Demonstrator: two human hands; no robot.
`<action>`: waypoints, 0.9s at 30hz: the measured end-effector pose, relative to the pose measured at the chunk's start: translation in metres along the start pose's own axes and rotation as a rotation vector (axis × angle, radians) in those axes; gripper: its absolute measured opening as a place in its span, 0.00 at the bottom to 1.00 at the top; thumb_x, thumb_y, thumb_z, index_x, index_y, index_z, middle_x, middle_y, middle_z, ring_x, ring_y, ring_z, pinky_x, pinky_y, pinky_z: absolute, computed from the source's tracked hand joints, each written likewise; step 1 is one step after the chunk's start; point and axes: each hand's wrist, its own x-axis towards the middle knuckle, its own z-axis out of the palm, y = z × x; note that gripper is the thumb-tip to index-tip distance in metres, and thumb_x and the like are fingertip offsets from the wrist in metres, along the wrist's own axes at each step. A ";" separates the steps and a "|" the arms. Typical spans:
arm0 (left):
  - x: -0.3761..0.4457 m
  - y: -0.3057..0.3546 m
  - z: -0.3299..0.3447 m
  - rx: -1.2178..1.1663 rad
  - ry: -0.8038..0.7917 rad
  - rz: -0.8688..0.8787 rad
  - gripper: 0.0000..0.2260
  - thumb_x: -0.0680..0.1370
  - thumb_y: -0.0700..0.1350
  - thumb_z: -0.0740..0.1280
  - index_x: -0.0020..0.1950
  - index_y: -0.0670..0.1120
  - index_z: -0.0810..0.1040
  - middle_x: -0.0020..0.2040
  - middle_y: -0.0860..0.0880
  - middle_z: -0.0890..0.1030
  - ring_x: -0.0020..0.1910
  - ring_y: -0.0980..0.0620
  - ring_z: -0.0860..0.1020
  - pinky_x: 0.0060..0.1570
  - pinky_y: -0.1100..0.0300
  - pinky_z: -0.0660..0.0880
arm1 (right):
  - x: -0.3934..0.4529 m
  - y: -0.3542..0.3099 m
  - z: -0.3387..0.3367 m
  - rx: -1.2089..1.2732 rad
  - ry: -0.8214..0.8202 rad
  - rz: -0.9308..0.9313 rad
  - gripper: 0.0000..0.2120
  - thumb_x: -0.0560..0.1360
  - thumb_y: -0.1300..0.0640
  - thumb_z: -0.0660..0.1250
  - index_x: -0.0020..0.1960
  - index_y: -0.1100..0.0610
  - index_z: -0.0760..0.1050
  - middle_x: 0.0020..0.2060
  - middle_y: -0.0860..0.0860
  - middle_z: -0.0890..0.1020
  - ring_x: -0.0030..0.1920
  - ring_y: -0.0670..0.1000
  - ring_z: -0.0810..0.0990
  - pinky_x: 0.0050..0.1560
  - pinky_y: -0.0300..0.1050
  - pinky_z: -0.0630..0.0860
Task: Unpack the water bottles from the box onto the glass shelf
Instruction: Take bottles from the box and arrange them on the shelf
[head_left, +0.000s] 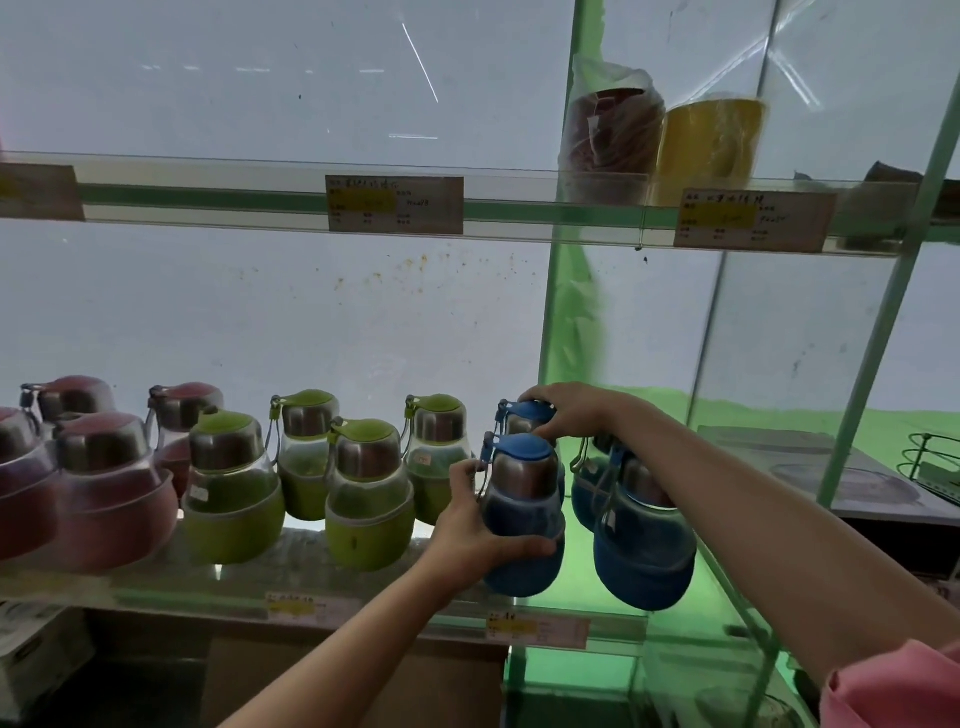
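Water bottles with steel necks stand in rows on the glass shelf (249, 577): pink ones (111, 499) at the left, green ones (369, 499) in the middle, blue ones at the right. My left hand (478, 525) grips the front blue bottle (524, 519) round its body. My right hand (571, 410) reaches over and holds the blue cap of the rear blue bottle (524, 415). Another blue bottle (644, 540) stands under my right forearm, at the shelf's right end. The box is out of view.
An upper glass shelf (519, 213) carries price tags, a bagged red item (613, 135) and a yellow container (711, 140). A green upright post (571, 291) divides the bays. A wire rack (935, 467) sits in the right bay. Cartons (36, 654) stand below left.
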 end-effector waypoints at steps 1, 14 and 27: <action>-0.001 0.001 0.002 -0.014 0.007 0.002 0.43 0.62 0.47 0.80 0.63 0.57 0.52 0.63 0.51 0.70 0.60 0.51 0.71 0.60 0.55 0.73 | 0.001 0.001 0.000 -0.003 0.001 -0.002 0.25 0.73 0.53 0.70 0.68 0.56 0.68 0.61 0.53 0.76 0.54 0.51 0.74 0.58 0.46 0.71; -0.002 0.001 0.011 -0.082 0.039 -0.003 0.50 0.63 0.46 0.80 0.71 0.53 0.46 0.65 0.51 0.71 0.58 0.54 0.71 0.59 0.59 0.70 | 0.009 0.005 -0.001 0.034 -0.020 -0.037 0.26 0.72 0.54 0.71 0.68 0.53 0.67 0.62 0.53 0.75 0.53 0.51 0.75 0.58 0.45 0.72; -0.007 0.001 -0.011 0.035 0.058 0.005 0.45 0.61 0.51 0.80 0.68 0.53 0.55 0.63 0.49 0.69 0.62 0.50 0.71 0.59 0.57 0.73 | 0.007 -0.010 -0.012 0.093 -0.034 -0.001 0.33 0.72 0.53 0.72 0.73 0.52 0.62 0.69 0.54 0.69 0.67 0.54 0.70 0.67 0.48 0.68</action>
